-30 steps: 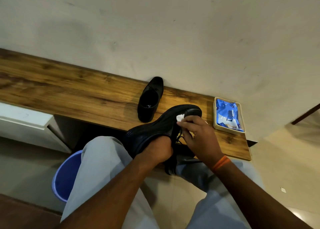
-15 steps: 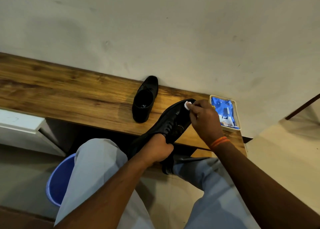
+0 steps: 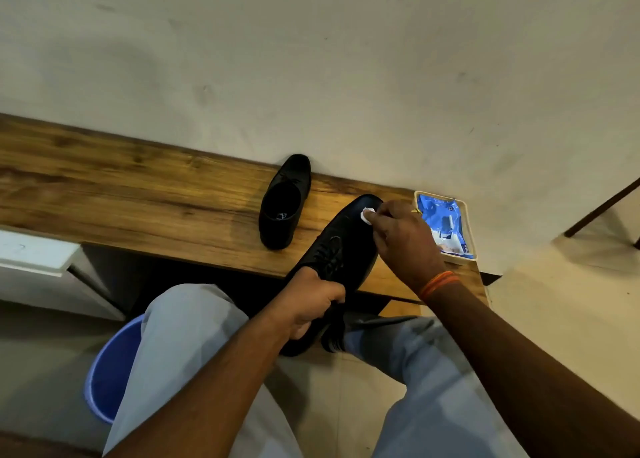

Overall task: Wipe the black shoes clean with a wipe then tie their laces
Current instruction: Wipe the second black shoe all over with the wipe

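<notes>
Wall fills the top, pale and scuffed. Wooden bench runs along its base, left to right. Grey trouser legs at the bottom, blue bucket on the floor by the left knee. Held shoe is off the bench, toe pointing up-right toward the wall, laces loose. Left hand grips it at the heel end, fingers curled round the collar. Right hand, orange band at the wrist, sits at the toe, fingertips pinching a white wipe against the toe cap. Second shoe stands on the bench, toe to the wall, just left of the held one, apart from it. Cream tray at the bench's right end holds a blue wipes packet, partly hidden by the right hand.
</notes>
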